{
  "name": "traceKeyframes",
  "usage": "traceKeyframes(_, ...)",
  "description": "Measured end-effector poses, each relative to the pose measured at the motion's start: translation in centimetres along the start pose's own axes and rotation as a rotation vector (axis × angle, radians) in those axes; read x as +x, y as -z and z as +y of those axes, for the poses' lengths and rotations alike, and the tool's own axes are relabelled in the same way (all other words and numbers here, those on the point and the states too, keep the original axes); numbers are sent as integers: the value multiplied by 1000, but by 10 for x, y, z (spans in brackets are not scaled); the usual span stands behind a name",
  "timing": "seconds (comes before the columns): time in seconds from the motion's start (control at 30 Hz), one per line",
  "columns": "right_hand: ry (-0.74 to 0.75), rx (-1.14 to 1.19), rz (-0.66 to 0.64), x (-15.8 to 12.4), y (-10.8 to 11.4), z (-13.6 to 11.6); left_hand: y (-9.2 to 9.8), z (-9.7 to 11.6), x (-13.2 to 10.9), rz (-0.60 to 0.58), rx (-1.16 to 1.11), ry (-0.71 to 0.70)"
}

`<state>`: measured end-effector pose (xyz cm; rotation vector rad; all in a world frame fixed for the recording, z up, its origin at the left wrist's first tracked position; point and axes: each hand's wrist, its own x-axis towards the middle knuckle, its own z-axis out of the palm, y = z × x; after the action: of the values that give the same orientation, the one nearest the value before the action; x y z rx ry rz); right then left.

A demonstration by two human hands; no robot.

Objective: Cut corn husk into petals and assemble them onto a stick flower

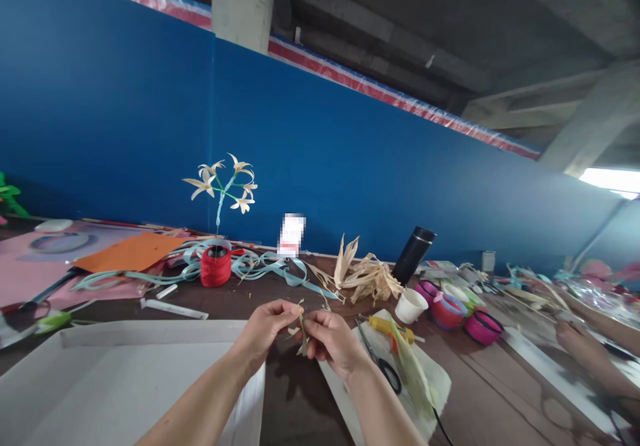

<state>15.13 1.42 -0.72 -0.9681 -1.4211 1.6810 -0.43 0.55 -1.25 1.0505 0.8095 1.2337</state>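
My left hand [265, 331] and my right hand [333, 343] meet over the brown table [295, 393], both pinching a small dried husk piece [301, 334] between their fingertips. The husk is pale tan and partly hidden by my fingers. Just right of my right hand lie black-handled scissors [385, 366], a yellow tool [386, 327] and a green husk strip [411, 366] on a white sheet [440, 383].
A finished husk flower [224, 186] stands in a red thread spool [216, 266], with blue ribbon [265, 264] around it. Dried husks [365, 276], a black flask [413, 255], a white cup [410, 306] and coloured tape rolls [447, 309] sit behind. A white board [125, 379] lies left. Another person's arms [595, 356] are right.
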Motion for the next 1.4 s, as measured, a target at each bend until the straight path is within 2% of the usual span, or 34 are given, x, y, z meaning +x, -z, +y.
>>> traceKeyframes(0.3, -62, 104, -84, -2, -1, -1, -1, 2, -1, -5, -25, -18)
traceKeyframes(0.5, -73, 116, -83, -3, -1, -2, -5, 4, -2, 4, -10, -45)
traceKeyframes(0.77, -13, 56, -55, -6, -8, -8, -2, 3, 2, 109, 36, -40)
traceKeyframes(0.93, -20, -66, -60, -5, -10, -1, 1, 2, 4, 268, 75, -52)
traceKeyframes(1.1, -52, -40, -123, -8, -12, -3, 2, 1, 4, 368, 20, -46)
traceKeyframes(1.3, -40, 21, 49, -4, -4, -4, 2, -1, 5, 398, -95, 10)
traceKeyframes(1.4, -14, -37, 58, 0, -4, 1, 2, -2, 5, 434, -92, -1)
